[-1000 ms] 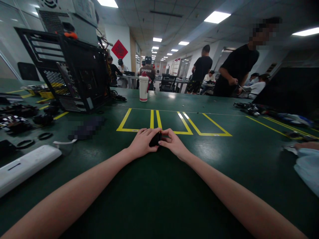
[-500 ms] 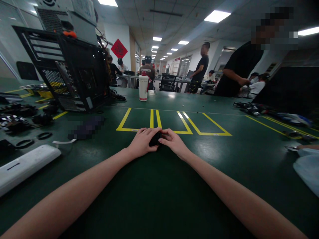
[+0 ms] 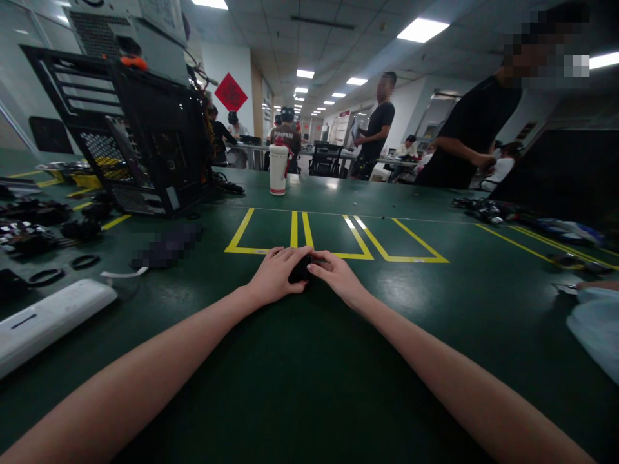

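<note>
Black object inside left hand, thumb and fingers curled round it; right hand at its right side, fingertips pinched on its edge.

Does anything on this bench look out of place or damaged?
The black case on the left looks odd: innards exposed, grey box perched on top, loose wires beside it. I see no spill; the cup stands upright. The black object is too hidden to judge.
</note>
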`<state>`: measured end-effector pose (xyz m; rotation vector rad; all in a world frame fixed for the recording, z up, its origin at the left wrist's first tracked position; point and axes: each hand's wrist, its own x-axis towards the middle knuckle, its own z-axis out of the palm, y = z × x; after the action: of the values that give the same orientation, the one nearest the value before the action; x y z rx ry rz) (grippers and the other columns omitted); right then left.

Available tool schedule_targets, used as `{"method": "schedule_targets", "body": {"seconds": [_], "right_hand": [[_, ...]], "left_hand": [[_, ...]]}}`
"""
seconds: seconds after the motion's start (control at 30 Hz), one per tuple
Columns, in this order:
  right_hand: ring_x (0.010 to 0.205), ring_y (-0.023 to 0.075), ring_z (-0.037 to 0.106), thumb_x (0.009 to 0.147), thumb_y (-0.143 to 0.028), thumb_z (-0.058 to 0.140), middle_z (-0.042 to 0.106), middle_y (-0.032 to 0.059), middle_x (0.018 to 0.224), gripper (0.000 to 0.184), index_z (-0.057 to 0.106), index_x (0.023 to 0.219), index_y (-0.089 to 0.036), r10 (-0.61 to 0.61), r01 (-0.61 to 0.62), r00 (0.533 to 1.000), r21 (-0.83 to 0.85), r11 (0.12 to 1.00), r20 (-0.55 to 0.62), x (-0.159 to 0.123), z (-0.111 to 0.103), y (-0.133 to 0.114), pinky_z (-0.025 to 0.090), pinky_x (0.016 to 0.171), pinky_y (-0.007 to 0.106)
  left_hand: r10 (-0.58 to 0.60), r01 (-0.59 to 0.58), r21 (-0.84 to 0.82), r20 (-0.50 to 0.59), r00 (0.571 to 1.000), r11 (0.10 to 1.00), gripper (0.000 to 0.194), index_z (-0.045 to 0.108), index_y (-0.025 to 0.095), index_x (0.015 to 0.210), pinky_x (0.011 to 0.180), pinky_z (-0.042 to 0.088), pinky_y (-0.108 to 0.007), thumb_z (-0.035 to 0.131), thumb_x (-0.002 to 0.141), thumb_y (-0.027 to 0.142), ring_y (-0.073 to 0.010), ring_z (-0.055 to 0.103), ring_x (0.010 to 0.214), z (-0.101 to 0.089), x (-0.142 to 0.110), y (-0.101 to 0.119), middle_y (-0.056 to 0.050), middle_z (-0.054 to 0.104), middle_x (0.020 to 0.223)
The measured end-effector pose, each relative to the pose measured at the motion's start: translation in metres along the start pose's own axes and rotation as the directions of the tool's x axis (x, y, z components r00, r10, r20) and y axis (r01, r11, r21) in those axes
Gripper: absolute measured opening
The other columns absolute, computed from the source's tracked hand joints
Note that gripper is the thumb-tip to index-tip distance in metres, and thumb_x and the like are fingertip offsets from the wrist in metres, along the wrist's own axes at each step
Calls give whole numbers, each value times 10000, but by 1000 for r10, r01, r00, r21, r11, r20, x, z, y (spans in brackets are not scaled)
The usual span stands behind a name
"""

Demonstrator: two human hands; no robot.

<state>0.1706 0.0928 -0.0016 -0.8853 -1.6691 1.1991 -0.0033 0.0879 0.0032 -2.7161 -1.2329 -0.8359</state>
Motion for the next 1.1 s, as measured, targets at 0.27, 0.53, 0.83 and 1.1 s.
{"method": "schedule_targets", "body": {"seconds": [0.27, 0.53, 0.83, 1.1], "right_hand": [[914, 142, 564, 741, -286, 562, 547, 5, 971, 172, 500, 886, -216, -26, 26, 1000, 27, 999, -7, -2, 0, 0, 452, 857, 349], [982, 174, 540, 724, -258, 583, 531, 44, 1059, 293, 498, 1000, -212, 27, -25, 998, -30, 999, 59, 2, -5, -2, 419, 896, 400], [894, 145, 566, 711, -249, 596, 529, 0, 930, 194, 494, 872, -210, -44, 42, 998, 28, 999, 49, 3, -3, 3, 449, 853, 360], [985, 165, 531, 660, -196, 640, 518, 16, 997, 315, 486, 934, -212, -16, 16, 998, -5, 1000, 66, 5, -4, 2, 403, 913, 387]], "left_hand": [[-2, 2, -7, 6, 1000, 1000, 638, 271, 248, 1265, 965, 271, -421, 575, 709, 321, -229, 467, 1073, -2, 0, 0, -49, 496, 1193], [5, -5, -5, 7, 1000, 1000, 648, 261, 251, 1269, 989, 246, -422, 578, 710, 329, -226, 444, 1108, 2, -1, -3, -40, 479, 1217], [3, -3, -7, 1, 1000, 1000, 640, 275, 240, 1263, 975, 262, -419, 579, 707, 334, -228, 463, 1082, 1, 0, -1, -51, 498, 1188], [9, -9, 0, 8, 1000, 1000, 652, 269, 239, 1265, 971, 260, -420, 579, 698, 331, -230, 464, 1076, 2, 0, -3, -52, 496, 1189]]}}
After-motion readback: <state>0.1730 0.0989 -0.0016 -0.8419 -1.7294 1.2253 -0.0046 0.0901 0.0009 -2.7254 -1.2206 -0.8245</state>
